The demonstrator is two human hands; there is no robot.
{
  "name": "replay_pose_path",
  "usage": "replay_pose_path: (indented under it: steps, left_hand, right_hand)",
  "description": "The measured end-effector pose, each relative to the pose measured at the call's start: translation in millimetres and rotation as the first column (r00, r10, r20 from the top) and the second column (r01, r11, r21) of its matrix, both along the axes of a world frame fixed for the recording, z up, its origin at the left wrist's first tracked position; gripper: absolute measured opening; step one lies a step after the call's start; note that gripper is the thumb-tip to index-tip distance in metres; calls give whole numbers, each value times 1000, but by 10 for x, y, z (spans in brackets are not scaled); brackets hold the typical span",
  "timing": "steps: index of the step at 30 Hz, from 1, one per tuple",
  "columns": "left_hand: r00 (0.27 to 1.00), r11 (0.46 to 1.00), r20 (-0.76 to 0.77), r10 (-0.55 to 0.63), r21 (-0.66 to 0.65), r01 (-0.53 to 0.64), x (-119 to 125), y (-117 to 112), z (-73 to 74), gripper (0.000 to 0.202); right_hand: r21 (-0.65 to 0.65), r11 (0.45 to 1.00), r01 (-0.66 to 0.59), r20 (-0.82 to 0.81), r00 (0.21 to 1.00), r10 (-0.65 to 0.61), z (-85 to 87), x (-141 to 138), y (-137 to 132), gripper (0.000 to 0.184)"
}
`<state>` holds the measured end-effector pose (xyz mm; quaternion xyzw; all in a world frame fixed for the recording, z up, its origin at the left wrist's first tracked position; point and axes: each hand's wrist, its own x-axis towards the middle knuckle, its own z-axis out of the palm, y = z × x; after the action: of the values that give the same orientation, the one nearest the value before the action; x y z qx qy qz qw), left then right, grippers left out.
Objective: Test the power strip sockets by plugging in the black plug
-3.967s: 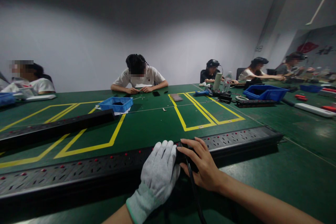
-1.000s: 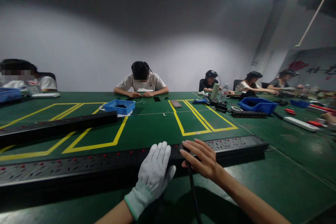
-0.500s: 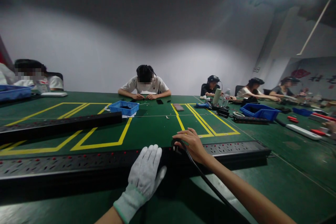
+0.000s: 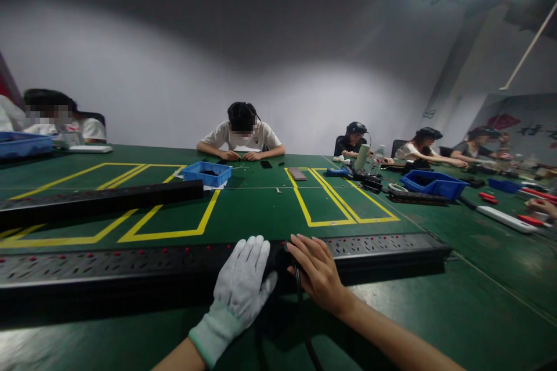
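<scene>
A long black power strip (image 4: 130, 264) with red-dotted sockets lies across the green table in front of me. My left hand (image 4: 242, 278), in a white glove with a green cuff, rests flat on its middle, fingers stretched out. Just to the right, my bare right hand (image 4: 317, 271) has its fingers closed around a black plug down at the strip's top. From there a black cable (image 4: 299, 287) drops over the near side toward me. The fingers cover most of the plug, so I cannot tell how deep it sits in a socket.
Behind lies another black strip (image 4: 100, 202) at the left. A light blue bin (image 4: 208, 174) stands near it, a darker blue bin (image 4: 435, 184) at the right. Yellow tape (image 4: 161, 237) marks the table. Several people sit around it; a bottle (image 4: 376, 159) stands at the back right.
My right hand has come down and lowered its wrist; the plug it holds now sits lower at the strip. The cable hangs more steeply. My left hand stays in place.
</scene>
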<state>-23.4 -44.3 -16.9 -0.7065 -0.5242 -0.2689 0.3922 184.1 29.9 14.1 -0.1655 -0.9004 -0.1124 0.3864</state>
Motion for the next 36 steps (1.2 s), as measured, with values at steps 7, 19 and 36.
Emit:
replay_pose_path:
  steps: [7,19,36]
  left_hand:
    - [1000,1000,-17,0,-2,0,-23,16,-61,55]
    - [998,998,-9,-62,12,62,19,54,-12,52]
    - [977,976,2,-215,38,215,625,294,127,42]
  right_hand:
    - [8,1000,19,37,999,-19,-6,-104,53,29]
    - [53,998,17,195,980,-27,301,-206,205,10]
    - [-39,997,62,-116,991,-66,55,541,159,25]
